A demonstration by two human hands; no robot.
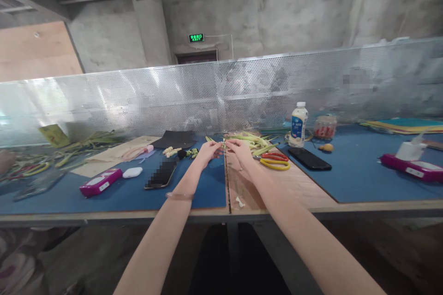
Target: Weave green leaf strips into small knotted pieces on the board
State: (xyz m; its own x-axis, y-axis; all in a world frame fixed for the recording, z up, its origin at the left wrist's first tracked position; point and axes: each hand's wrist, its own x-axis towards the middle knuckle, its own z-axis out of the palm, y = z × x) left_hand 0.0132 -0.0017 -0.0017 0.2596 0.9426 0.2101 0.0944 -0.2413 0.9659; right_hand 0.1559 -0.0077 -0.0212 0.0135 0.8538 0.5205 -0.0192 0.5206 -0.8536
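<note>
Both my arms reach far out over a blue-topped workbench [121, 193]. My left hand [207, 151] and my right hand [238, 150] meet above the seam between two tabletops, fingers pinched together on a thin pale-green leaf strip [223, 148] held between them. Just behind my hands lies a heap of green-yellow leaf strips [254, 141]. Red and yellow scissors [275, 160] lie right of my right hand. Small woven leaf pieces [173, 151] sit left of my left hand. A bracelet circles my left wrist.
A black phone [161, 176], a white earbud case [132, 172] and a magenta box [100, 182] lie on the left. Another phone [309, 158], a white bottle [298, 125], a jar [325, 127] and a second magenta box [411, 167] are on the right. A perforated metal screen [221, 92] backs the bench.
</note>
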